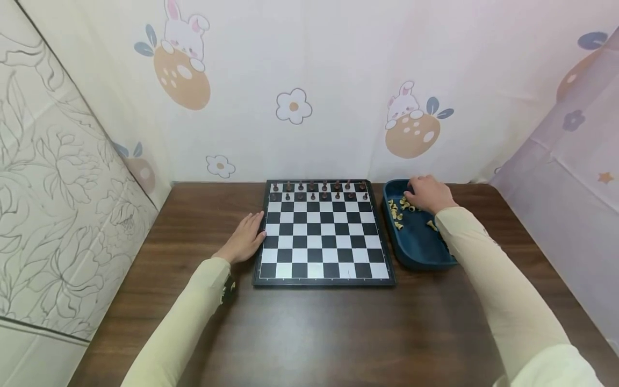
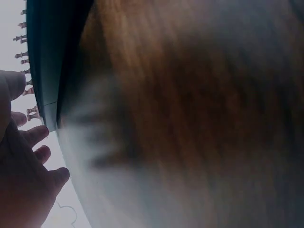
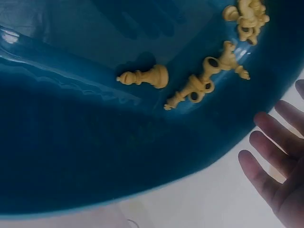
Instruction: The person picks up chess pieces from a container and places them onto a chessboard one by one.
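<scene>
The left hand (image 1: pixel 245 236) lies with fingers loosely extended, grasping nothing, at the nine-o'clock edge of a square black-and-white chessboard (image 1: pixel 314 243). Small dark-red chess pieces (image 1: pixel 324 186) line its twelve-o'clock side. At three o'clock sits a deep blue rounded tray (image 1: pixel 420 264); its small yellow chess pieces (image 1: pixel 398 226) lie around seven o'clock from the right hand's (image 1: pixel 427 193) spread, unclenched fingers.

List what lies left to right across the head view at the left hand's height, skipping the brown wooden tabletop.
White wall panel with grey floral outlines → bare left hand → black-and-white square chessboard → dark blue rounded tray → pale lilac patterned wall covering.
</scene>
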Motion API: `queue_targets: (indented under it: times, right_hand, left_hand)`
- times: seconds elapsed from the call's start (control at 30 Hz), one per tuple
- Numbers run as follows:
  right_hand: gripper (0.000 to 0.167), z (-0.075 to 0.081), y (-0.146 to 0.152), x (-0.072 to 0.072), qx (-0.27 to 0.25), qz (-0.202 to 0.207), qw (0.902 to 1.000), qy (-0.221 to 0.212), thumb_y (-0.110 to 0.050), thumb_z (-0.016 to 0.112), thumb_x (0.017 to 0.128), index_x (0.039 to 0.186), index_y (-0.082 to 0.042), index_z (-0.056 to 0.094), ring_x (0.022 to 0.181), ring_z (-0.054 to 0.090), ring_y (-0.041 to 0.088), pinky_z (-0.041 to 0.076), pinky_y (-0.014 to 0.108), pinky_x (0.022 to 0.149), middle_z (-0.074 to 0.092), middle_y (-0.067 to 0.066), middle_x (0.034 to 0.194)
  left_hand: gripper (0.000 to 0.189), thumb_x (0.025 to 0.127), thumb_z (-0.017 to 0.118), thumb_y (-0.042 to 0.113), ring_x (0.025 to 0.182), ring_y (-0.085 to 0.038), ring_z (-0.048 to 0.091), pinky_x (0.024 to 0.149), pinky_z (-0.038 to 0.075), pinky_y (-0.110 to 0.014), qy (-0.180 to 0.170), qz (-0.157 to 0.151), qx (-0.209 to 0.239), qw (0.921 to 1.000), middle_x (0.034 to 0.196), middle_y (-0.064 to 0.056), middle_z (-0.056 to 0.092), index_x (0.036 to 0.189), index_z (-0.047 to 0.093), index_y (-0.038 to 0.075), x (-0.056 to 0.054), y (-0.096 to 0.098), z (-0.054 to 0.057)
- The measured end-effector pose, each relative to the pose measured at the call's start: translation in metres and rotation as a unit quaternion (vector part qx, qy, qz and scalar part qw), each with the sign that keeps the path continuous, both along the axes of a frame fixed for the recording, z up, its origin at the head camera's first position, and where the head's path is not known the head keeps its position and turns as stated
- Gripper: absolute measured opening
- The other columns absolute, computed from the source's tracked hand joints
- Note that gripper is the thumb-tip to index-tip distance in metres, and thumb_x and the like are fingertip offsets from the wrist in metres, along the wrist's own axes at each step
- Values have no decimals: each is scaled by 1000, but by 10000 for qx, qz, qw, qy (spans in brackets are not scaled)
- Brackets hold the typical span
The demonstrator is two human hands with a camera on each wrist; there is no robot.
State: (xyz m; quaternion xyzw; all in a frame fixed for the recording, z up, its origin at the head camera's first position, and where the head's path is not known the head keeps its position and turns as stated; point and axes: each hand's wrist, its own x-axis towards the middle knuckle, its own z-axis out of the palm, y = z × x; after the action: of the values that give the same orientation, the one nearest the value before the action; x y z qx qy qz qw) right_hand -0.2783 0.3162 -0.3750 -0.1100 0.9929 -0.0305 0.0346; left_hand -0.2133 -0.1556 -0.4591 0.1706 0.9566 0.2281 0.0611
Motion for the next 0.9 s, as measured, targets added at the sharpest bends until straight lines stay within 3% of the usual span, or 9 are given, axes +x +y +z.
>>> queue_targets:
  times: [0.17, 0.37, 0.57, 0.9]
  right_hand:
    - [23, -8, -4, -7, 127, -4, 9997, -195, -19, 54, 94, 87, 2, 60, 68, 54, 28, 46, 45, 59, 58, 15, 76]
    - [33, -12, -13, -8, 352, -108, 9988, -319, -20, 55, 96, 65, -7, 54, 57, 52, 24, 44, 40, 54, 51, 8, 60]
    - [35, -12, -14, -8, 476, -288, 9979, -320, -17, 53, 96, 63, -8, 54, 58, 55, 26, 47, 44, 55, 52, 8, 60]
    - [32, -19, -12, -17, 401, -298, 9983, -308, -12, 53, 95, 64, -6, 56, 56, 53, 24, 44, 39, 52, 52, 8, 59]
  left_hand:
    - [58, 102, 38, 21, 142, -38, 13, 115, 10, -48, -200, 58, 34, 9998, 153, -24, 21, 150, 16, -5, 4, 0, -5]
    - [57, 103, 35, 21, 141, -39, 16, 113, 11, -53, -362, 132, 57, 9992, 154, -23, 20, 150, 15, -5, 6, 0, -8]
    - [56, 104, 33, 22, 142, -37, 15, 113, 9, -53, -404, 98, 188, 9990, 155, -19, 21, 151, 15, -1, 3, 0, -7]
    - [55, 104, 30, 21, 143, -36, 13, 113, 7, -54, -458, 7, 205, 9987, 155, -18, 21, 152, 13, 0, 0, -1, -8]
